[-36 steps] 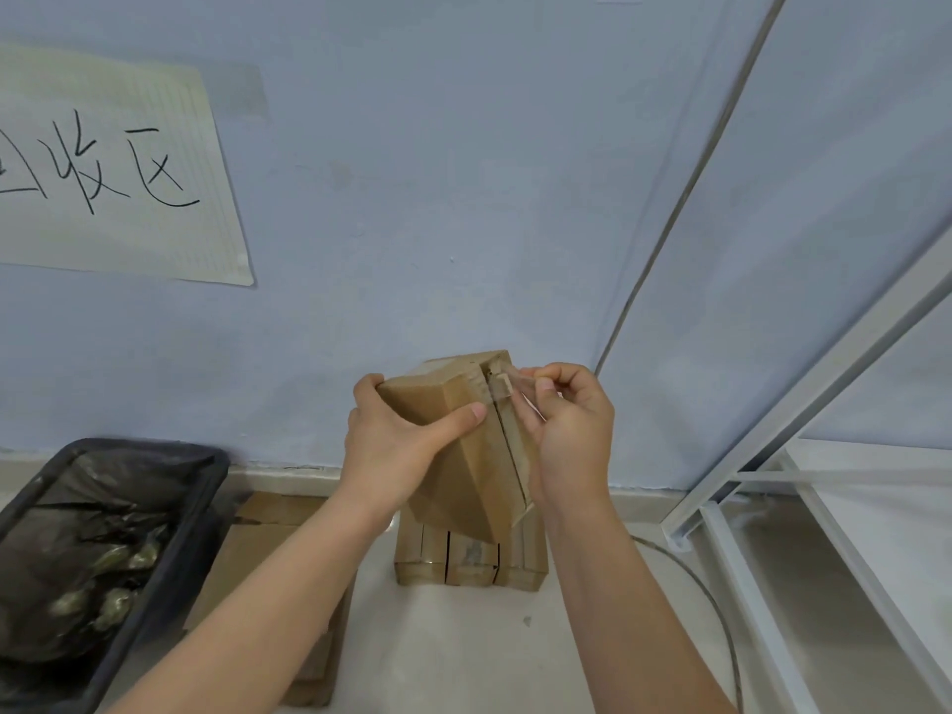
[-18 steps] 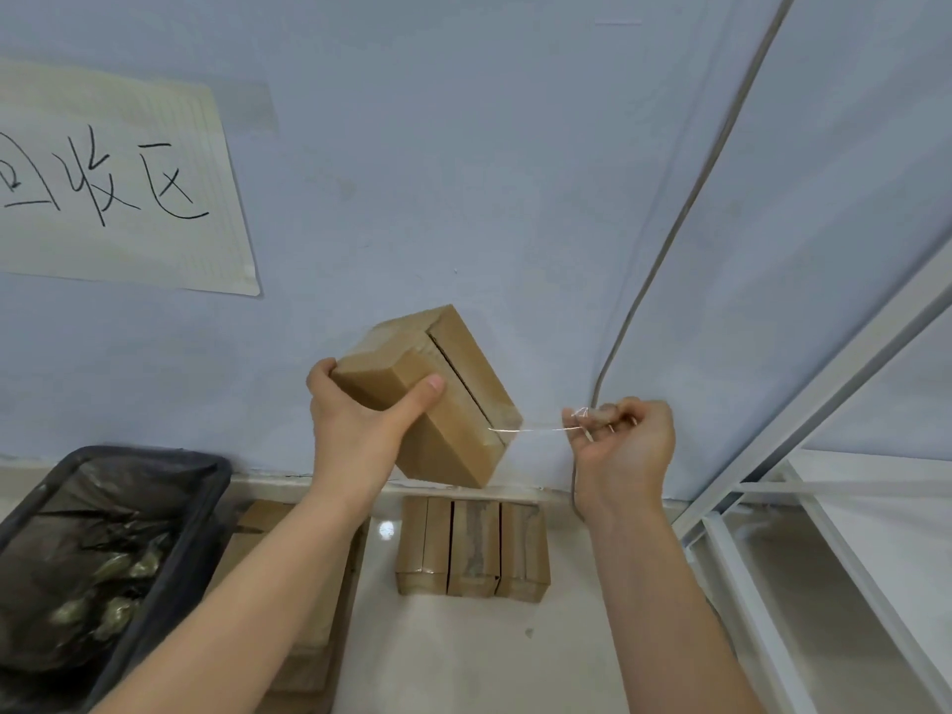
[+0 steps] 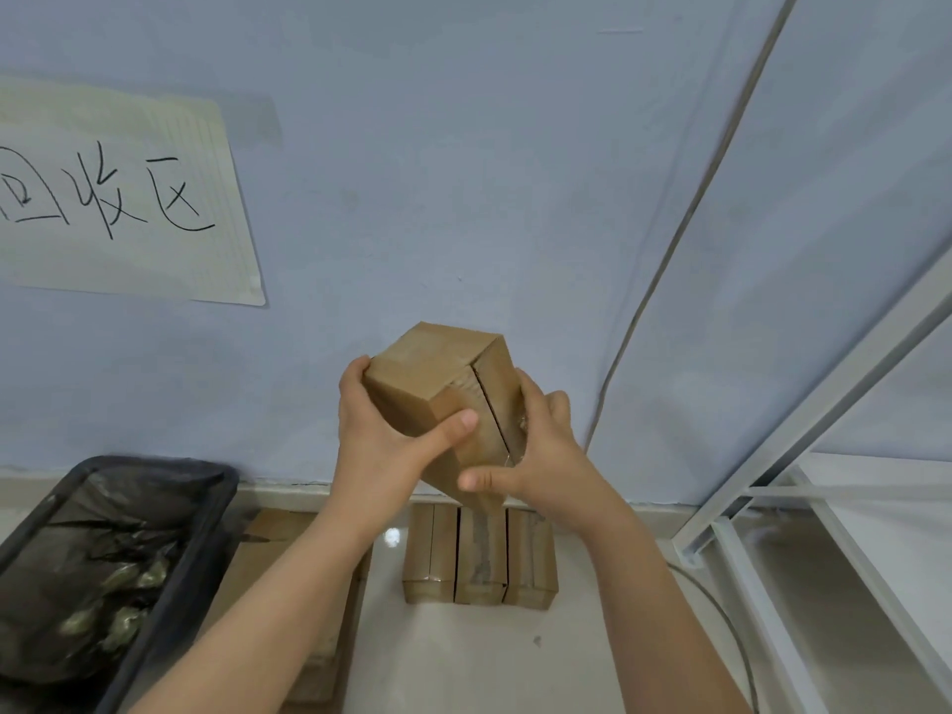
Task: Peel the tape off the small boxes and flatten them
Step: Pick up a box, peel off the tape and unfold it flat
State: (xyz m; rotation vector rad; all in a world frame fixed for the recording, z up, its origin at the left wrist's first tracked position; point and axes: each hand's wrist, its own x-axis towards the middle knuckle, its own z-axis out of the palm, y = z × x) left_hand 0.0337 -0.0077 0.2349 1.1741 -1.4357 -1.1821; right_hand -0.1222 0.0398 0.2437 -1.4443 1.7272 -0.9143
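Observation:
I hold a small brown cardboard box (image 3: 438, 373) tilted in the air before the blue wall. My left hand (image 3: 381, 445) grips its left side, thumb across the front face. My right hand (image 3: 536, 456) clasps the right side and lower corner, with a crumpled strip of clear tape (image 3: 520, 430) caught between palm and box. The seam between the box's flaps shows as a dark slit. On the floor below, three more small boxes (image 3: 479, 556) stand side by side.
A black bin with a dark liner (image 3: 103, 559) stands at the lower left. Flattened cardboard (image 3: 288, 548) lies between it and the boxes. A white metal rack (image 3: 803, 507) fills the right, and a cable (image 3: 721, 610) runs down the wall to the floor. A handwritten paper sign (image 3: 113, 198) hangs at left.
My right hand peeled the tape strip sideways off the box, then came back against its right side. The box turned and moved a little to the right.

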